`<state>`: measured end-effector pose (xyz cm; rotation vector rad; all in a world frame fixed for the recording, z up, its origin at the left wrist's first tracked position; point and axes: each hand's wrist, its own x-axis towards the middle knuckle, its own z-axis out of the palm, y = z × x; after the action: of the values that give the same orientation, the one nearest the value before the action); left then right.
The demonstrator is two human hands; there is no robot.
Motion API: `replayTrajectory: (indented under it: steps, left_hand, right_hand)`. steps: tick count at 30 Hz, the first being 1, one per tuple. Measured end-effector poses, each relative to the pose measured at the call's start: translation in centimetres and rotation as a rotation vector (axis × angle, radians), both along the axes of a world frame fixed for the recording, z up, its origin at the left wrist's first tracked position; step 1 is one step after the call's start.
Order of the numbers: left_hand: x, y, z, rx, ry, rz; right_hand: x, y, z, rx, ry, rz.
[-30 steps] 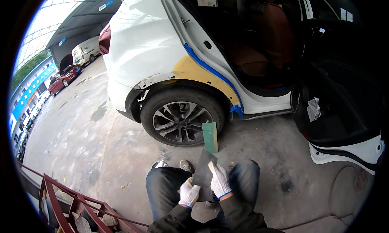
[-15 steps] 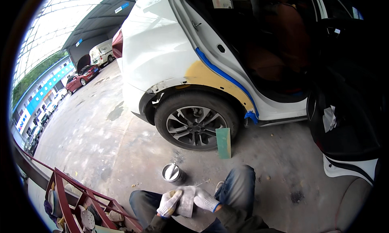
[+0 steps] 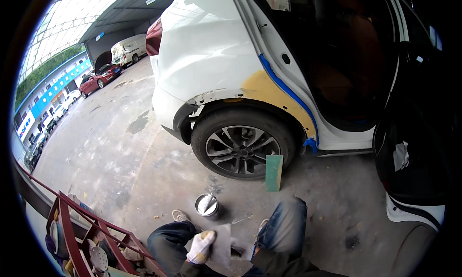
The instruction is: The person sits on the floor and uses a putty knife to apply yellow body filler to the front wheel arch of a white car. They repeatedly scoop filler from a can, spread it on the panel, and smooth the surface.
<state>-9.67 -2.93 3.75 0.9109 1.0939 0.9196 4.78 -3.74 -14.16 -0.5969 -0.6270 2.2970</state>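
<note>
My left hand (image 3: 201,247), in a white knitted glove, is closed on the edge of a flat grey sheet (image 3: 222,244). The sheet stands in front of my lap; whether it is paper or something else I cannot tell. My right forearm (image 3: 276,263), in a dark sleeve, reaches in beside the sheet. Only a smeared white patch of my right hand (image 3: 249,252) shows, and its fingers cannot be made out. On the floor ahead of my knees stands a round tin (image 3: 207,206) with a whitish piece across its top. A green board (image 3: 274,173) leans against the car's rear wheel (image 3: 242,149).
The white car (image 3: 207,50) has a tan patch (image 3: 269,91) on its wheel arch, edged by blue tape (image 3: 284,91). Its open rear door (image 3: 414,147) is at right. A dark red rack (image 3: 96,229) holding tools and discs stands at lower left.
My right hand has drawn down and back from the sheet, where it was plainly visible before. The sheet has turned more upright in my left hand. The view has shifted slightly left.
</note>
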Motion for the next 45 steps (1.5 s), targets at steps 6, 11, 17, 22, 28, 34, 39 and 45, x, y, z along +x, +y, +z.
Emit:
replayTrajectory:
  steps: [6, 11, 17, 22, 28, 34, 39, 45]
  left_hand:
    - [-5.5, 3.2, -3.0, -0.158, -0.277, 0.473]
    - [-5.5, 1.7, -5.1, -0.488, -0.176, 0.087]
    - [-4.7, 1.0, -9.5, -0.288, -0.210, -0.222]
    - [-4.8, 1.3, -6.9, 0.043, 0.036, 0.010]
    - [-3.0, 3.6, -3.1, 0.181, 0.230, -0.020]
    - [-4.9, 6.7, -2.3, -0.021, -0.311, -0.187]
    - [-1.6, 8.5, -2.1, -0.138, -0.028, -0.465]
    - [-1.0, 9.7, -1.8, -0.068, 0.029, -0.397]
  right_hand:
    - [3.7, 0.5, 10.8, 0.605, -0.706, 0.417]
    - [4.4, 2.7, 12.3, 0.347, -0.172, -0.078]
    - [2.4, 5.3, 12.4, 0.518, -0.423, -0.134]
    - [2.4, 6.4, 10.6, 0.358, -0.657, -0.305]
    - [4.0, 8.0, 9.0, 0.365, -0.840, -0.492]
    - [9.6, 12.0, 12.1, 0.271, -0.667, -0.620]
    - [6.2, 12.8, 15.6, 0.652, -1.053, 0.038]
    - [11.5, 18.1, 21.9, 1.187, -1.027, 0.316]
